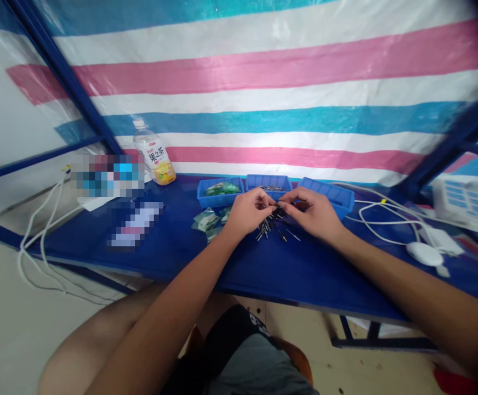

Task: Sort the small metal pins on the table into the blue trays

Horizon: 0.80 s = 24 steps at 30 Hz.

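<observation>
My left hand [250, 210] and my right hand [313, 213] meet with their fingertips almost touching, above a loose pile of thin metal pins with dark parts [266, 226]. Thumb and forefinger are pinched together on each hand. Whatever sits between them is too small to make out. Just behind the hands stands a blue bin [268, 182] with thin metallic pieces in it. To the left, a second blue bin [206, 204] holds green packets [221, 189]. A third blue bin [333, 192] is partly covered by my right hand. Small clear bags [206, 220] lie left of the pile.
A drink bottle [157, 156] stands at the back left, near blurred items. White cables [381, 222] and a round white charger [425, 254] lie to the right. Blue frame posts [64, 68] and a striped sheet [263, 71] bound the blue table [181, 241].
</observation>
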Tool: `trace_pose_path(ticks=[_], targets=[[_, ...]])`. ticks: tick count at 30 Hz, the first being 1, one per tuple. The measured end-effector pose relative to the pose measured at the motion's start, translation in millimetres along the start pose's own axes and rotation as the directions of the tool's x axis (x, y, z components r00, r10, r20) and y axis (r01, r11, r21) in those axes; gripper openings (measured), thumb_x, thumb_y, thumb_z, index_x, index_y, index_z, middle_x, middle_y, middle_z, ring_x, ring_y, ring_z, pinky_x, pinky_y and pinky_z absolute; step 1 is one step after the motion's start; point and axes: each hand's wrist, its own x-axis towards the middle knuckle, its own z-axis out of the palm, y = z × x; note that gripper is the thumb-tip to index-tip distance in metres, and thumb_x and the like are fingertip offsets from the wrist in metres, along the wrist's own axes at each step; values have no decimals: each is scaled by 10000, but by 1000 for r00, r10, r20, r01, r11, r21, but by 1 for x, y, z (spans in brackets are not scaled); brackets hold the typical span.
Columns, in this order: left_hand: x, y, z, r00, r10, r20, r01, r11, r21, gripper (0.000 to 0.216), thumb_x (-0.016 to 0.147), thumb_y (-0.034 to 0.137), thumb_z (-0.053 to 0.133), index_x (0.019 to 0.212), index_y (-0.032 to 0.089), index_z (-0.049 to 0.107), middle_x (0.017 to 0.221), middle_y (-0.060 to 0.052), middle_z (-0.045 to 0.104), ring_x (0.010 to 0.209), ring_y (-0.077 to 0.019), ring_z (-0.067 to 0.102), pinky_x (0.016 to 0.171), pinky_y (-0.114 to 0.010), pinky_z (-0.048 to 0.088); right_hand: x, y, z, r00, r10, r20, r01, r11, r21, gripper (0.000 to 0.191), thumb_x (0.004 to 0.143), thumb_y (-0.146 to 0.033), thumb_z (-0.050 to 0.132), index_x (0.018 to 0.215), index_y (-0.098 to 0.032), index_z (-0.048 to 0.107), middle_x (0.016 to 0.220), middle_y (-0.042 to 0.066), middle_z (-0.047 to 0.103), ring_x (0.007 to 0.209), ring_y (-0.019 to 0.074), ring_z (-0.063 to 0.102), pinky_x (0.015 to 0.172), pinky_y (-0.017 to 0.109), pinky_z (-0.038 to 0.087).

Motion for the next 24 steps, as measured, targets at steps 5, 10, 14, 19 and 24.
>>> trace_pose_path(ticks=[5,10,14,19,24], targets=[[1,3,-1,1000,19,5,-19,999,28,169,866,161,736,846,190,570,1007,-87,795,923,-179,772,882,-385,659,0,10,2,998,44,35,-46,997,55,257,936,-433,744,1099,-235,748,964,62,807,857,234,768,796,418,638],[2,6,0,1000,-2,10,2,999,-44,147,872,150,734,895,204,599,1039,-76,785,961,-186,773,932,-406,661,-1,16,6,995,52,87,-61,992,111,278,925,-417,750,1133,-236,725,1009,68,810,906,242,777,831,432,644],[1,6,0,1000,4,8,-4,998,-55,170,892,169,730,892,210,565,1039,-75,783,979,-186,776,945,-406,668,-1,11,6,995,51,86,-57,995,79,256,937,-420,732,1113,-234,728,971,56,802,847,225,756,794,412,625],[1,7,-1,1000,8,7,-7,998,-62,213,897,192,756,896,217,544,1046,-62,782,991,-187,779,949,-403,671,0,7,2,991,22,133,-17,999,-38,241,976,-454,681,1021,-236,772,921,41,802,768,211,714,737,385,575],[1,8,-1,1000,-16,-9,15,996,-90,237,878,199,809,1037,205,633,1129,-93,785,1053,-212,775,980,-408,661,0,9,2,989,48,138,-57,996,66,320,986,-524,660,1030,-226,770,938,51,798,812,226,721,790,399,592]])
